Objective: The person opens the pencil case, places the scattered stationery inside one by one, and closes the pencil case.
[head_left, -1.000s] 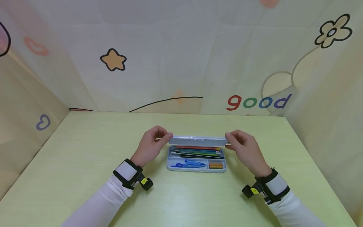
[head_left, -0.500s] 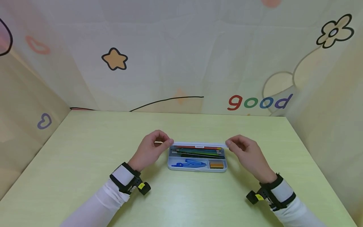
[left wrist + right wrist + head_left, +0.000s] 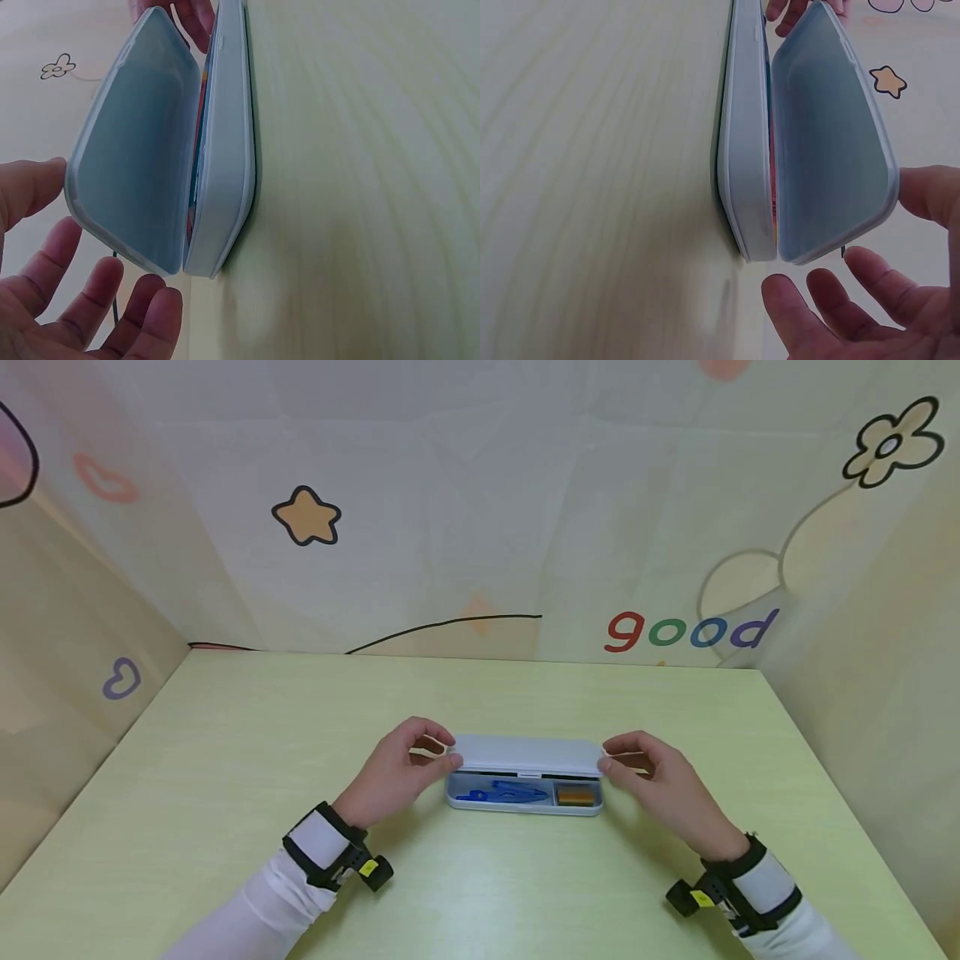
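Note:
A pale blue pencil case [image 3: 525, 810] lies on the table in the middle of the head view, its hinged lid [image 3: 528, 753] tilted partway over it. At the lid's left end, my left hand [image 3: 393, 775] holds the edge between thumb and fingers. My right hand [image 3: 670, 792] has the right end the same way, thumb [image 3: 928, 193] against the rim in the right wrist view. A blue compass [image 3: 510, 792] and an orange-brown eraser [image 3: 575, 796] show in the front compartments. The lid hides most of the pencils behind them; a red one [image 3: 199, 120] peeks out in the left wrist view.
Pale wood-grain table [image 3: 247, 760] surrounds the case. A printed cloth [image 3: 420, 527] with a star, a flower and the word "good" stands behind its far edge and along both sides. Each wrist wears a strapped camera [image 3: 375, 870].
The lid has swung forward and down from nearly upright, covering the pencils. Both hands have come toward me with it, holding its ends.

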The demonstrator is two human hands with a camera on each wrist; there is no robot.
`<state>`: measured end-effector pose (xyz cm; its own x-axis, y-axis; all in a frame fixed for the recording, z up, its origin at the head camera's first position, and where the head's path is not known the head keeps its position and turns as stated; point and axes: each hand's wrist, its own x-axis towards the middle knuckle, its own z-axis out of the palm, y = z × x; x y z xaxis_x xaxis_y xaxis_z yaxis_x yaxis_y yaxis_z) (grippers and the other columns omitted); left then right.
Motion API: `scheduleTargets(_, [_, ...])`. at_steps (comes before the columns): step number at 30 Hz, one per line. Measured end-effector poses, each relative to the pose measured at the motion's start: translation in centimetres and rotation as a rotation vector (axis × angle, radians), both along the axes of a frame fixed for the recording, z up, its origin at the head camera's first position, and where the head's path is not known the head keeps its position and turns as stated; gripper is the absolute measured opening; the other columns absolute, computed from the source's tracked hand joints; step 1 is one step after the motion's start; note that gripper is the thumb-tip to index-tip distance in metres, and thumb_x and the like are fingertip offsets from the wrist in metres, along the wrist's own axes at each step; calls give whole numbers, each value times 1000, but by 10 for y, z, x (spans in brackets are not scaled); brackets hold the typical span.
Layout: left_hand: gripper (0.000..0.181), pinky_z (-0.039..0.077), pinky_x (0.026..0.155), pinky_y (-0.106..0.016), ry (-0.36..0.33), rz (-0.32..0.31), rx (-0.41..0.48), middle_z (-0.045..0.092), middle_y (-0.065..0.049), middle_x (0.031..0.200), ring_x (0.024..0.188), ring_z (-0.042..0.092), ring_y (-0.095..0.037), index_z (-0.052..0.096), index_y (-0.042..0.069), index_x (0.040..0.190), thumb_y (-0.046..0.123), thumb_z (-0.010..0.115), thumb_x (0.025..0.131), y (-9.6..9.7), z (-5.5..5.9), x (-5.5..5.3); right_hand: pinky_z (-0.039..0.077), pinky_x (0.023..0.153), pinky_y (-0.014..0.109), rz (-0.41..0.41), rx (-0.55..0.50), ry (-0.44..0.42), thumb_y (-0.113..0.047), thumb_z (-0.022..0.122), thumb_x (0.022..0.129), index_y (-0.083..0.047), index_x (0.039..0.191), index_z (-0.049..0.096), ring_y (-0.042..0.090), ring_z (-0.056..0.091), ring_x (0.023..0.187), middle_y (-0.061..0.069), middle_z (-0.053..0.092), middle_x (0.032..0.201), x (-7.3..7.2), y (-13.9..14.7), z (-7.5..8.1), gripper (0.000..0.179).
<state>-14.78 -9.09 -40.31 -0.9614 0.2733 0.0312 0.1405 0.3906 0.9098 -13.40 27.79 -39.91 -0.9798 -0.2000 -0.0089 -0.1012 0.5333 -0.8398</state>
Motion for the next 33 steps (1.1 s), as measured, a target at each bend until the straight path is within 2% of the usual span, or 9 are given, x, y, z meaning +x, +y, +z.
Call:
scheduleTargets(7, [34, 54, 101, -42, -1, -21, -17, 64, -5, 125, 114, 62, -24, 63, 9, 129, 17, 78, 99, 0, 0, 5, 57, 89, 29, 34, 7, -31, -38, 72, 104, -4, 142, 56, 30, 67, 117, 15, 62, 138, -1, 4, -2, 53])
scheduleTargets(14, [45, 57, 97, -41, -67, -12, -12, 63, -3, 134, 113, 65, -23, 61, 10, 138, 21, 79, 98, -1, -4, 8, 57, 89, 28, 64, 2, -60, -37, 74, 102, -2, 146, 53, 29, 66, 119, 17, 59, 142, -1, 6, -1, 60])
scheduleTargets(24, [65, 57, 78, -34, -120, -8, -41, 62, -7, 138, 109, 66, -21, 53, 6, 152, 20, 82, 96, 0, -8, 9, 59, 86, 31, 96, 38, -124, -37, 77, 100, 3, 152, 49, 28, 68, 116, 20, 61, 142, 0, 6, 0, 72])
scheduleTargets(29, [70, 56, 72, -32, -133, -8, -69, 63, -9, 136, 104, 67, -19, 50, 3, 155, 20, 83, 95, -2, -10, 9, 59, 83, 33, 112, 67, -134, -37, 78, 99, 4, 151, 51, 25, 69, 110, 20, 63, 139, 0, 7, -1, 71])
scheduleTargets(33, [74, 55, 70, -30, -156, -8, -81, 64, -9, 134, 100, 66, -18, 48, 2, 157, 20, 84, 94, -1, -9, 9, 58, 79, 33, 120, 53, -158, -35, 79, 98, 6, 149, 51, 23, 71, 96, 19, 66, 133, 0, 7, -2, 71])
